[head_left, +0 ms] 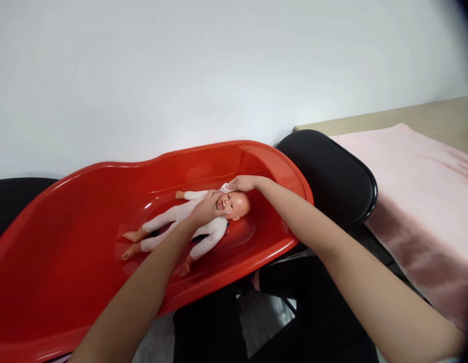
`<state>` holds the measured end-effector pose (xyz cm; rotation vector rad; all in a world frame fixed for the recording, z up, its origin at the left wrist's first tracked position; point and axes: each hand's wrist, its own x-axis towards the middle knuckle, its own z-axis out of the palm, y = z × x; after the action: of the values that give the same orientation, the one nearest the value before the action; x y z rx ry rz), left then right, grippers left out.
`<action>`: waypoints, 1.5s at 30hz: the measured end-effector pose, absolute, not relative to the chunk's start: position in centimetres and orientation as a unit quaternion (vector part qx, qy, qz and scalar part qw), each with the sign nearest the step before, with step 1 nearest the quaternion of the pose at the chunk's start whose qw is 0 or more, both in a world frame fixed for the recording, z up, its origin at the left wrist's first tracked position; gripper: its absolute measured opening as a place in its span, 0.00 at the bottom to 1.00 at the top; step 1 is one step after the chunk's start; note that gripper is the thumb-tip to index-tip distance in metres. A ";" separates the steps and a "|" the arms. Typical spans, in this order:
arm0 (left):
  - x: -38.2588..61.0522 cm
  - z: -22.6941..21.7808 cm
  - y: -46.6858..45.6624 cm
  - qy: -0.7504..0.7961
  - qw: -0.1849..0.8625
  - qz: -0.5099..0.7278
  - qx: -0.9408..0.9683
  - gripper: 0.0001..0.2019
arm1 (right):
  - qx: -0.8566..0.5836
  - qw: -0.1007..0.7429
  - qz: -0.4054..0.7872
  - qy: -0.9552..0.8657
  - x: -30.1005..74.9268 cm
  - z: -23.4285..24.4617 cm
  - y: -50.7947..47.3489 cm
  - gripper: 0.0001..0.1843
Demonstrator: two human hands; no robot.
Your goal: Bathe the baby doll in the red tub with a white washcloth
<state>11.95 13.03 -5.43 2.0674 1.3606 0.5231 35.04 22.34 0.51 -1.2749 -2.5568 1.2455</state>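
Note:
A baby doll (166,222) with a soft white body lies on its back in a red baby bathtub (63,242), its head to the right and its feet to the left. My left hand (207,207) is closed about the doll's chin and neck, the thumb near its cheek. With pinched fingers my right hand (244,182) presses a small white cloth (225,188) against the far side of the doll's head. Part of the cloth is hidden behind the fingers and the head.
Black round-cornered seats or tabletops (325,171) stand under the tub's right end and at the far left. A pink sheet (419,181) covers a wooden surface (446,116) at right. Behind the tub rises a white wall (181,75). My black-clad legs (207,327) are below.

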 end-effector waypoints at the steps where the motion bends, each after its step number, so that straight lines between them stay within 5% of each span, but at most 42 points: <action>1: 11.9 -5.5 13.1 0.511 0.306 0.200 0.778 0.27 | -0.415 0.019 0.401 -0.816 35.1 0.5 22.3 0.17; 6: 11.9 -5.6 13.2 0.516 0.306 0.203 0.774 0.29 | -0.452 0.044 0.402 -0.795 35.7 0.1 22.1 0.17; 12: 11.9 -5.3 13.0 0.519 0.296 0.198 0.777 0.27 | -0.520 -0.086 0.351 -0.774 36.6 -0.1 22.3 0.33; 18: 11.8 -5.3 13.1 0.525 0.308 0.187 0.771 0.30 | -0.511 -0.120 0.336 -0.782 36.7 0.4 22.5 0.38; 27: 11.7 -5.6 13.4 0.510 0.306 0.185 0.782 0.31 | -0.557 0.078 0.257 -0.786 36.2 1.1 23.5 0.25; 39: 11.7 -6.0 13.5 0.493 0.294 0.185 0.798 0.24 | -0.449 -0.045 0.376 -0.809 36.6 1.1 22.9 0.13; 45: 11.8 -5.3 13.5 0.489 0.296 0.180 0.801 0.19 | -0.461 -0.059 0.422 -0.778 36.5 1.8 22.0 0.17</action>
<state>11.77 13.45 -5.33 2.1301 1.3007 0.4776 36.52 21.97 1.82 -1.5066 -2.5404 1.3792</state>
